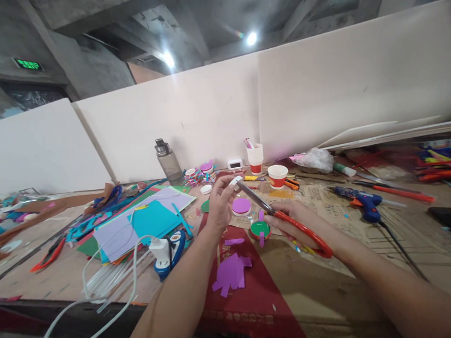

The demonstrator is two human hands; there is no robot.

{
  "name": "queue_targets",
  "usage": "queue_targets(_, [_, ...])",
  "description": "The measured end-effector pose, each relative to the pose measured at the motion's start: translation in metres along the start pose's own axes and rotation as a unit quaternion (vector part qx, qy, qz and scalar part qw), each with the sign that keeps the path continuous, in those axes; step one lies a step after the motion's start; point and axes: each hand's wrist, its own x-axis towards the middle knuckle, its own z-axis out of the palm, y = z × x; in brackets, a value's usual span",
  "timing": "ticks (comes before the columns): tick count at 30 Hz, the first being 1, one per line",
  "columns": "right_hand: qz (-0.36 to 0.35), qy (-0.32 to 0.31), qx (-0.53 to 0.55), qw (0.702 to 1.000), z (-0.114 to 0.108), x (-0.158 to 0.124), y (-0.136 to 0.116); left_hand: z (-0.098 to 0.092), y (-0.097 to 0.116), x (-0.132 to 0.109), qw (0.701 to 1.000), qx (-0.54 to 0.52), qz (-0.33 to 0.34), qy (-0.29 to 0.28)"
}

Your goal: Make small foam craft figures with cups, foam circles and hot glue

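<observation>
My left hand (222, 201) pinches a small white piece (235, 182) that looks like paper or card, raised above the table. In my right hand (298, 220) is a pair of scissors (303, 231) with red handles, its blades pointing up and left to the white piece. Whether the blades touch it I cannot tell. Below the hands lie a purple disc (241, 206) and a round piece with a green face (260, 230) and purple tabs. Nearer to me rest a cut purple sheet (231, 273) and a purple strip (234, 241).
Coloured sheets (155, 221), a power strip (170, 259) and a looping white cable (135, 280) are on the left. A bottle (169, 163), paper cups (278, 177) and a small clock (235, 164) stand at the back. A blue glue gun (369, 205) lies at right.
</observation>
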Motion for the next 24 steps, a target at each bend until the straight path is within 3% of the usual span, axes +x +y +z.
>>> queue_targets(24, [0.024, -0.012, 0.003, 1.000, 0.0030, 0.0000, 0.0095, -0.0084, -0.0076, 0.0041, 1.000, 0.006, 0.021, -0.012])
